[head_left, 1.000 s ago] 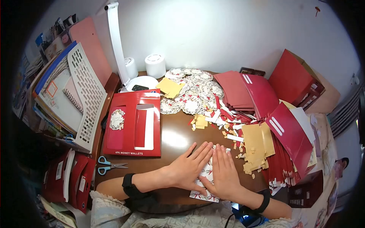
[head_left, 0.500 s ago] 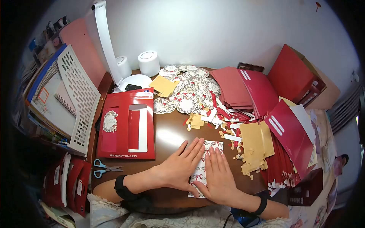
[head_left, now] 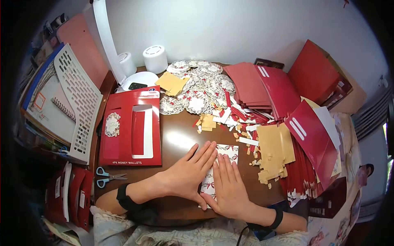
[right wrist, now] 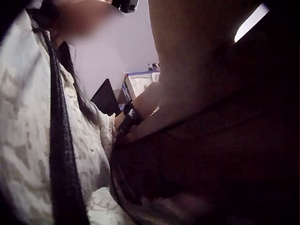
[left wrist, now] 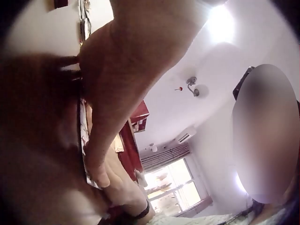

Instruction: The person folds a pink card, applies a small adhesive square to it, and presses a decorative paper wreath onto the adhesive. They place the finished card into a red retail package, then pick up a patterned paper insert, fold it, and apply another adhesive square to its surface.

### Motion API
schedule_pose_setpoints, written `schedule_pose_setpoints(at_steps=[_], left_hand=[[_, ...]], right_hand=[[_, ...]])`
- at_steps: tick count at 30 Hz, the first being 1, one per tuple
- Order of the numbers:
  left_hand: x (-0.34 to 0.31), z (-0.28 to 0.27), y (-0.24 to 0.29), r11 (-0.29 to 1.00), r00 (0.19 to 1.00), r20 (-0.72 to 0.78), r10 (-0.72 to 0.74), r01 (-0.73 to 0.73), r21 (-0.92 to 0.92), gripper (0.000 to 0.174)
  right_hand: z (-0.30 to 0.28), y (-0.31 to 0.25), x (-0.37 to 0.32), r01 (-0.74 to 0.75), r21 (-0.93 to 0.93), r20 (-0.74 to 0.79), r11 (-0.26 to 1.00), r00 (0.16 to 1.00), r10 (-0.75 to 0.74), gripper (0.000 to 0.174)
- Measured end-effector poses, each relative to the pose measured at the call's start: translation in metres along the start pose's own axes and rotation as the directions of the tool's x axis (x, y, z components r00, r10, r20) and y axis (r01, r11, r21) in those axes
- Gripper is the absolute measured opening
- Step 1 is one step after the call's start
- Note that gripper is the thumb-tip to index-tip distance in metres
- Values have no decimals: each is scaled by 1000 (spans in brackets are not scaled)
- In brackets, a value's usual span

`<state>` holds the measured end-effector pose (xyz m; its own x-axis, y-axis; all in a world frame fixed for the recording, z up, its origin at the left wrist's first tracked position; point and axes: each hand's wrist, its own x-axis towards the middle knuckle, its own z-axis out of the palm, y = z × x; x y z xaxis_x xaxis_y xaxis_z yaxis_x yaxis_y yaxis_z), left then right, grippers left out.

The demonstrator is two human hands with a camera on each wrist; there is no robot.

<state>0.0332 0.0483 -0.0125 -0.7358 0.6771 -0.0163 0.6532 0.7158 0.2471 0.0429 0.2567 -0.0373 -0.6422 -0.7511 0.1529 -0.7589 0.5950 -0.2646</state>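
A white rectangular paper piece (head_left: 208, 183) printed with red bows and leaf sprigs lies upright to the person on the brown desk. My left hand (head_left: 186, 172) rests flat along its left edge, fingers straight and pointing away. Flat over its right part lies my right hand (head_left: 230, 188), fingers extended and close together. The two thumbs meet near the lower end, and the hands cover much of the print. In the left wrist view the edge of the paper piece (left wrist: 85, 126) shows thin beneath the left hand (left wrist: 110, 93). The right wrist view is mostly dark.
Left are a red "money wallets" pack (head_left: 128, 127) and blue-handled scissors (head_left: 107, 177). Round wreath-printed cutouts (head_left: 197, 88) lie at the back near a white lamp (head_left: 141, 78). Paper scraps (head_left: 230, 117), yellow sheets (head_left: 275, 149) and red wallet stacks (head_left: 305, 176) fill the right.
Both hands and the paper piece sit slightly farther left in view as the head camera shifts. The left hand has slid off the print's upper middle toward its left edge, uncovering more pattern.
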Motion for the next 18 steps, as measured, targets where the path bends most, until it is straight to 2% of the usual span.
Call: schedule_pose_setpoints(at_steps=[6, 18], left_hand=[[1, 3, 1, 999, 1000, 0, -16, 16, -34, 142], [1, 5, 1, 1000, 1000, 9, -17, 17, 16, 142]], right_hand=[[-5, 3, 1, 7, 65, -8, 998, 1000, -7, 87], [-5, 6, 1, 2, 33, 14, 999, 1000, -3, 90]])
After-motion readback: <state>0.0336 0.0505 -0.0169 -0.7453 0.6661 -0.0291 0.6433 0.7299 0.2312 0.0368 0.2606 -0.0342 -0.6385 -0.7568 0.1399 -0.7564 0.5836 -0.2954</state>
